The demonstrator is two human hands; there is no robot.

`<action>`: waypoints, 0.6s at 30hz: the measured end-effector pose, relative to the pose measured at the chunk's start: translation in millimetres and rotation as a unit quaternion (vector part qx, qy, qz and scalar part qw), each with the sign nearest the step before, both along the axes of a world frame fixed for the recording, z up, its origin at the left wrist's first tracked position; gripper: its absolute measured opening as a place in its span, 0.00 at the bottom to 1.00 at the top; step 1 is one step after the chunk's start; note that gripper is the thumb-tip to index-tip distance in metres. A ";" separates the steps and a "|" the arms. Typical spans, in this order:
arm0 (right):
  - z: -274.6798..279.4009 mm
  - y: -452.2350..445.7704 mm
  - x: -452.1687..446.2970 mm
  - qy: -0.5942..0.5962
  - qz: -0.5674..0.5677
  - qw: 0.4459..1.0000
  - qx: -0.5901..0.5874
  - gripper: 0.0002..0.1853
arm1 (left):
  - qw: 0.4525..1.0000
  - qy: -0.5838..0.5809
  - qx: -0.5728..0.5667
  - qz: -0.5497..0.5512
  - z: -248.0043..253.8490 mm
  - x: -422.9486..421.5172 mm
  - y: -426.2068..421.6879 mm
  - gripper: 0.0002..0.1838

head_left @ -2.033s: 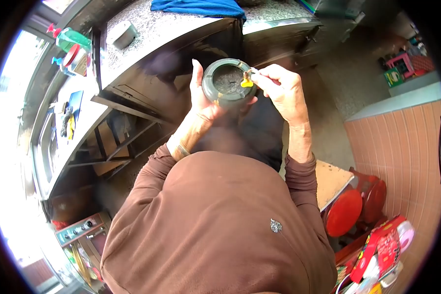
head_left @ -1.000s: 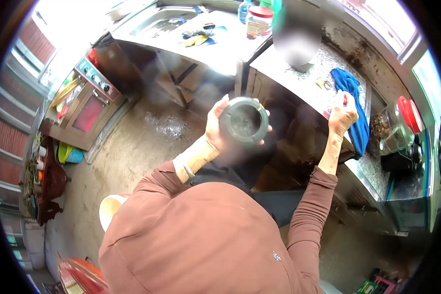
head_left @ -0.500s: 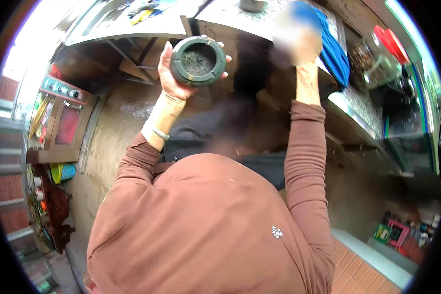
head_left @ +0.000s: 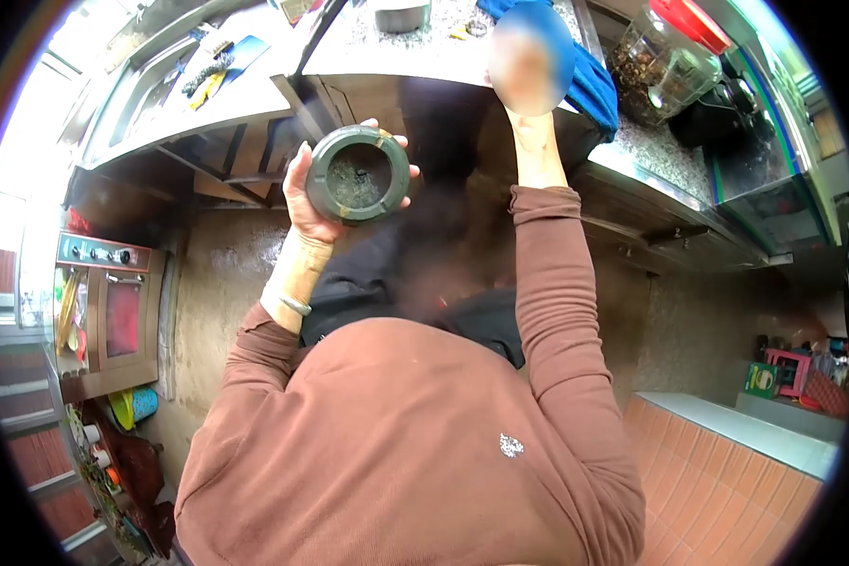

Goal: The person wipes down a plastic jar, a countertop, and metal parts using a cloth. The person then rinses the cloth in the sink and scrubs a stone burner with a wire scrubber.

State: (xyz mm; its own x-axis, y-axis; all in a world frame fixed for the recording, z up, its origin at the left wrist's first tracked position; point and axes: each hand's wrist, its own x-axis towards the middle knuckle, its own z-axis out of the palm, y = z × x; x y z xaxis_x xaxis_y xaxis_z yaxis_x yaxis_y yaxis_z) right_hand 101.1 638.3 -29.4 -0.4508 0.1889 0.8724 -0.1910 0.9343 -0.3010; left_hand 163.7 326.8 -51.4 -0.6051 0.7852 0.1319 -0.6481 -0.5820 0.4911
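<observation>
My left hand (head_left: pixel 304 203) is wrapped round a dark green bowl (head_left: pixel 321 193) with a thick, notched rim, shaped rather like an ashtray. Its open top faces me, and grey-green residue lies inside. Fingertips show at the bowl's far and right sides. Over the counter edge, my right hand (head_left: pixel 526 75) is blurred out, so its fingers and anything in them cannot be made out. Close beside it, a blue cloth (head_left: pixel 592 99) hangs over the edge of the speckled counter (head_left: pixel 656 165).
A metal pot (head_left: pixel 402 16) stands at the back of the counter. To the right is a clear jar (head_left: pixel 665 71) with a red lid. A sink-side ledge with a brush (head_left: pixel 208 75) lies at left. A wooden cabinet (head_left: pixel 123 311) stands at far left.
In the view, the bowl and my left hand sit lower and slightly left, and my right hand has shifted left. The camera has turned, showing more of the counter.
</observation>
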 end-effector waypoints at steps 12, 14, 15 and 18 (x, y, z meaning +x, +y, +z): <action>-139.4 -64.3 206.6 -0.086 -0.118 0.923 -0.356 0.11 | 0.975 -0.027 0.035 -0.219 -11.6 -9.7 64.9 0.51; -204.7 -77.5 260.7 -0.321 -0.236 0.875 -0.277 0.15 | 0.961 -0.035 0.036 -0.273 -12.6 5.1 90.9 0.52; -213.9 -86.1 277.6 -0.285 -0.232 0.873 -0.320 0.18 | 0.952 -0.046 0.039 -0.300 -11.6 13.6 101.1 0.53; -181.6 -92.7 298.5 -0.167 -0.215 0.869 -0.413 0.19 | 0.926 -0.095 0.063 -0.361 -12.6 44.0 126.7 0.53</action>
State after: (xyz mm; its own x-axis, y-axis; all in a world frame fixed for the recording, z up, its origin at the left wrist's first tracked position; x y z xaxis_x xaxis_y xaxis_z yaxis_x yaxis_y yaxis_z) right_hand 399.6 545.6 -211.1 -0.3855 0.9023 0.1929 0.3491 0.3361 -0.8747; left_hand 207.7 453.5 -64.0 0.0497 0.9797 0.1943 -0.9583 -0.0081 0.2857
